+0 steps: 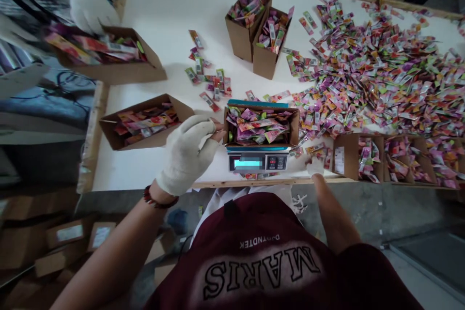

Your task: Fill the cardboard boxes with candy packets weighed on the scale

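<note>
On the near worktop [156, 19], a filled carton [295, 128] is borne by the scale [265, 162]. The left hand [191, 150] is held at its left side, the right hand [314, 167] at loose sachets [317, 149]; neither grip's closure can be told. Carton contact is best avoided during reading.

You are facing the scale [264, 164], with a box [296, 131] sitting on it. Another box [109, 135] is standing to its left. Behind it, two boxes [265, 65] are standing; loose sachets [220, 77] are lying behind-left, a heap [378, 68] is spreading behind-right, more boxes [350, 155] standing right.
</note>
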`<action>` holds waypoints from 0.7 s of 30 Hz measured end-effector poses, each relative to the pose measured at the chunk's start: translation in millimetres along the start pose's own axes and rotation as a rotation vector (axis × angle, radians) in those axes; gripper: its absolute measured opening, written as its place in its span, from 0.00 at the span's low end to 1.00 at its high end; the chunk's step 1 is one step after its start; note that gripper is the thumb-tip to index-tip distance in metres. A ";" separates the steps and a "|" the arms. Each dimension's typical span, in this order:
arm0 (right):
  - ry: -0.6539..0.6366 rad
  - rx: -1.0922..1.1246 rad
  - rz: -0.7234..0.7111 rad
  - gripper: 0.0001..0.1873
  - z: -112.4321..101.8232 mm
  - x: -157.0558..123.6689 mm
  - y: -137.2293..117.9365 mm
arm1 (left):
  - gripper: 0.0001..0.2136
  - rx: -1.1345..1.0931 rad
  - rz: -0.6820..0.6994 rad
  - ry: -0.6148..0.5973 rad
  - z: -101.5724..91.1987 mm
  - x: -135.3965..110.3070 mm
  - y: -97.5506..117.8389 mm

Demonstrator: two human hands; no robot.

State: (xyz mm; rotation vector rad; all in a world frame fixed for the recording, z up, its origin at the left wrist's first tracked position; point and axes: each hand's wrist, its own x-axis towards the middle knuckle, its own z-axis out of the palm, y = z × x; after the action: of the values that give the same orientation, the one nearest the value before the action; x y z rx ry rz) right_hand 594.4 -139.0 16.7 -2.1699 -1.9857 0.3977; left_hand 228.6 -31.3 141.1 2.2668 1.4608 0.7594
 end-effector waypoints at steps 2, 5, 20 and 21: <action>0.017 0.045 0.048 0.19 -3.9 -5.1 5.3 | 0.10 0.013 0.012 -0.013 1.4 2.2 0.7; 0.068 0.086 0.110 0.15 -21.1 -4.0 18.7 | 0.10 0.026 0.053 -0.006 4.5 5.9 2.8; 0.368 -0.016 0.247 0.25 -66.3 18.1 17.8 | 0.02 -0.146 0.232 0.227 5.6 12.1 32.8; 0.327 -0.125 0.443 0.28 -55.7 2.8 46.0 | 0.02 -0.167 0.257 0.194 9.9 11.8 35.3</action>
State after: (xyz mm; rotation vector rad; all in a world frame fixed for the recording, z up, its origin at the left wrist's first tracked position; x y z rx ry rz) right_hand 655.4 -137.8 55.4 -2.5532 -1.3910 -0.0338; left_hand 264.2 -35.1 155.4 2.3293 1.1432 1.1616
